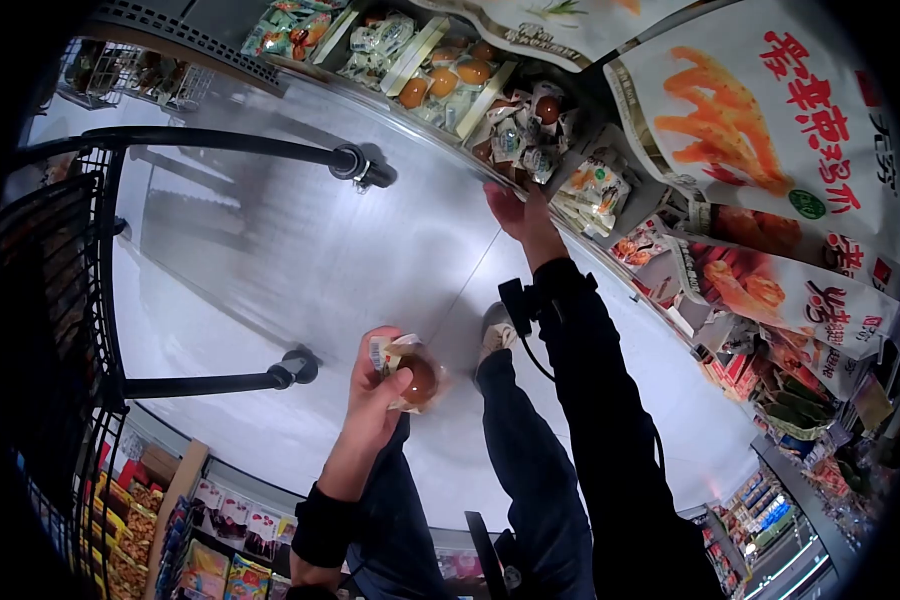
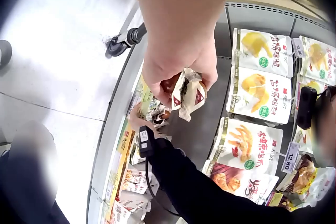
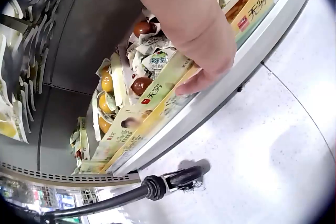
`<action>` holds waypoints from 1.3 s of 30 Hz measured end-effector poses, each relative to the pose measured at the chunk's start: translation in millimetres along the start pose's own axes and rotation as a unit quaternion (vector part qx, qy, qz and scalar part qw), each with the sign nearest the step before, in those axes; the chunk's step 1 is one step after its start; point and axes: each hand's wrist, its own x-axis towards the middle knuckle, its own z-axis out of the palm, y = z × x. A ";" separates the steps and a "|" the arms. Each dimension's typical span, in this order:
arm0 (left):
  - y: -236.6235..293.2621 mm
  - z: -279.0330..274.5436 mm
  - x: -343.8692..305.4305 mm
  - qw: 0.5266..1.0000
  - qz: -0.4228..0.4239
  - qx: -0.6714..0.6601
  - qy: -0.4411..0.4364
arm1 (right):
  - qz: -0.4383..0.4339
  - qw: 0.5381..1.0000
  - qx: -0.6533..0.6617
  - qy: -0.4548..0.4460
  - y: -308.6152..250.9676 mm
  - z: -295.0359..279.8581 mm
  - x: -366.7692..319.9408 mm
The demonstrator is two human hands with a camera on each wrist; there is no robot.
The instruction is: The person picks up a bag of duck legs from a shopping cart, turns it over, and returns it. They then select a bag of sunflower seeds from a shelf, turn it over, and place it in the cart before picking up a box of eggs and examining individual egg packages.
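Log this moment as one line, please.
left hand: holds wrapped brown egg | right hand: open, at shelf edge beside box of wrapped brown eggs | cart: left side

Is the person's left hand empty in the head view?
No, the left hand holds a brown, egg-shaped item in a clear-and-printed wrapper.

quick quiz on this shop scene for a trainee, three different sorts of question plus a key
1. True or false: the left hand holds a wrapped brown egg.
2. Which is nearest the egg bins? a) the left hand b) the right hand c) the shoe
3. Fill in: the price tag beside the chicken-feet pouch reads ____.

Key: 1 true; 2 b; 3 12.80
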 end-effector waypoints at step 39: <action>37.1 66.5 -93.4 0.999 -0.013 -0.029 -0.007 | 0.058 0.998 -0.020 -0.035 79.4 -97.4 -263.6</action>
